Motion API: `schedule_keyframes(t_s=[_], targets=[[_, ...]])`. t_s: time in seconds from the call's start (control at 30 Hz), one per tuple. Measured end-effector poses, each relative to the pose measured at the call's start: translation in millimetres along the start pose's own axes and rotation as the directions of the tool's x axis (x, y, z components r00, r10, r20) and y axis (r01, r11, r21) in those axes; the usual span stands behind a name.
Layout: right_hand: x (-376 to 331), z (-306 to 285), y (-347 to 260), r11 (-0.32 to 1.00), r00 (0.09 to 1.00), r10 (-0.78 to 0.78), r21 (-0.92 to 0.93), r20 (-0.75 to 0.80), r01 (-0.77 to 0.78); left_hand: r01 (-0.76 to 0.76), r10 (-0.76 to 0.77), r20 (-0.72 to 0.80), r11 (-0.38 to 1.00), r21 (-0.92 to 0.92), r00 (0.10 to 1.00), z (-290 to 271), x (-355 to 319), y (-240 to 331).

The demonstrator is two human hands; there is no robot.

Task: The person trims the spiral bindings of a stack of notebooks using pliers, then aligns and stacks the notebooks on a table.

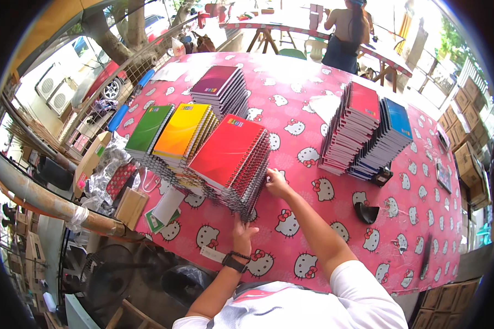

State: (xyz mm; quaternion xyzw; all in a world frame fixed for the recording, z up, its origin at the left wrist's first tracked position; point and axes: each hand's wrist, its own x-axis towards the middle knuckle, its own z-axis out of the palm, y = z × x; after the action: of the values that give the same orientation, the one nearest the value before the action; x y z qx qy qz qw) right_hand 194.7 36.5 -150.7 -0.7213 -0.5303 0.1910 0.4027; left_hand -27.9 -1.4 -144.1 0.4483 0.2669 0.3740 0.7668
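Observation:
A tall stack of red spiral notebooks (pixel 229 151) stands at the middle left of the table, leaning slightly. My left hand (pixel 242 232) rests against its near lower corner, thumb spread and fingertips partly hidden by the stack. At the stack's right side, my right hand (pixel 278 183) has its fingers bent against the wire-bound edge. Left of the red stack are yellow spiral notebooks (pixel 183 129) and green spiral notebooks (pixel 150 129), also piled up. Purple notebooks (pixel 215 81) form another stack behind them.
Farther right stand a red notebook stack (pixel 357 107) and a blue notebook stack (pixel 396 118). A black curved object (pixel 366 213) lies nearer on the pink patterned tablecloth (pixel 324 233). Crumpled clear plastic (pixel 107 167) and a wooden block (pixel 131 208) edge the left side. Another person (pixel 346 35) stands beyond.

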Motion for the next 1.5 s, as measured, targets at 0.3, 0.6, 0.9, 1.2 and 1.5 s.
schedule_keyframes(t_s=[0.3,0.6,0.9,1.2,1.5], targets=[[-30.2,-6.9,-12.6,0.977,0.983,0.182,0.109,0.001,-0.181,0.059,-0.060,-0.057,0.998,-0.019,0.997,0.3,-27.2,-22.8],[-86.9,-14.5,16.8,0.962,0.963,0.235,0.173,-0.130,-0.211,0.075,-0.086,0.051,0.979,0.187,0.995,-5.1,-17.1,-5.9],[-107.2,-26.4,16.5,1.000,0.964,-0.004,-0.027,-0.265,-0.003,-0.057,0.132,-0.050,0.701,0.711,0.990,8.3,11.7,5.6],[-91.6,-40.4,49.1,0.995,0.973,0.095,-0.010,-0.211,-0.099,-0.053,0.169,-0.070,0.628,0.776,0.983,18.2,26.4,0.9],[-136.5,-59.6,-17.6,0.988,0.985,0.073,-0.120,-0.158,-0.092,-0.140,0.368,-0.100,0.572,0.808,0.924,7.4,22.7,-17.4]])
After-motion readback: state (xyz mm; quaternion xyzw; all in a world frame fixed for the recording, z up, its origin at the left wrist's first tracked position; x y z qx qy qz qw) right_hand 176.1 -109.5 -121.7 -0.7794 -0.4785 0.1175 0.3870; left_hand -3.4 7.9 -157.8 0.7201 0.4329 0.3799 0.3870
